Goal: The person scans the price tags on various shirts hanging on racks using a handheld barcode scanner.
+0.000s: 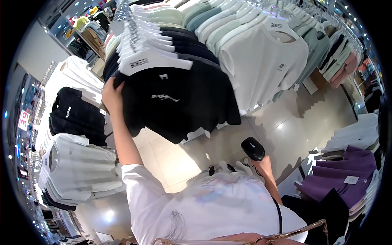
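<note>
My left hand grips the shoulder of a black T-shirt with a small white print on its chest. The shirt hangs on a white plastic hanger, at the front of a row of hangers on a chain-like metal rack. Lower right, my right hand holds a black handheld barcode scanner, apart from the shirts. A thin dark cord hangs beside that hand.
A white T-shirt hangs to the right of the black one. On the left hang a black top and white shirts. Purple garments stand at the right. Pale floor tiles show between the racks.
</note>
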The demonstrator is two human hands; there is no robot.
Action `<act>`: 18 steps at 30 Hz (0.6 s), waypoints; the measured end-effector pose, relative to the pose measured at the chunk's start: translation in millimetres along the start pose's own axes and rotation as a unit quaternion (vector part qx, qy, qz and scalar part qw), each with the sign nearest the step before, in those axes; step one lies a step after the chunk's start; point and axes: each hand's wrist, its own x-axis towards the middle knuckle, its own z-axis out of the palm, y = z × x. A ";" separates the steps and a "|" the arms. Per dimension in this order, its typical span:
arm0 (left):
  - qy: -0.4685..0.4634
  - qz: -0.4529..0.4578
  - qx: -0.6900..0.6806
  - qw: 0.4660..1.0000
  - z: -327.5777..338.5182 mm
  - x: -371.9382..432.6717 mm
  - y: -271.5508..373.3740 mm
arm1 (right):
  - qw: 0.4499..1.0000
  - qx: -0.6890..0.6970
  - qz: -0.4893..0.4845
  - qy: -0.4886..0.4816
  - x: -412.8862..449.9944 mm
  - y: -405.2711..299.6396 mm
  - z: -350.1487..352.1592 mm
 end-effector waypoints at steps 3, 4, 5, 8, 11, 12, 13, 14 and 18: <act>0.055 0.041 0.038 0.997 -1.5 0.5 -16.6 | 0.999 -0.023 0.023 -0.005 4.1 6.4 -10.6; 0.046 0.035 0.050 0.997 -1.5 0.6 -16.8 | 0.999 -0.018 0.041 -0.013 6.9 6.6 -16.5; 0.038 0.029 0.063 0.997 -2.5 0.1 -17.4 | 0.998 -0.012 0.059 -0.023 8.4 8.2 -21.3; 0.030 0.035 0.099 0.994 -5.3 1.1 -19.7 | 0.998 0.010 0.055 -0.006 14.9 16.7 -36.0; 0.059 0.078 0.106 0.990 -3.7 -4.1 -20.0 | 0.998 -0.001 0.058 -0.011 23.7 18.4 -49.5; 0.061 0.080 0.118 0.988 -3.4 -5.3 -21.3 | 0.999 0.007 0.047 -0.007 28.0 24.3 -51.6; 0.063 0.065 0.106 0.990 -1.5 -6.0 -21.7 | 0.999 0.008 0.051 -0.007 30.8 29.0 -54.9; 0.077 0.051 0.109 0.990 2.2 -10.3 -21.1 | 0.999 0.007 0.049 -0.009 32.8 33.3 -58.6; 0.162 0.045 0.111 0.979 12.5 -26.6 6.4 | 0.998 0.016 0.050 -0.018 42.7 39.4 -74.5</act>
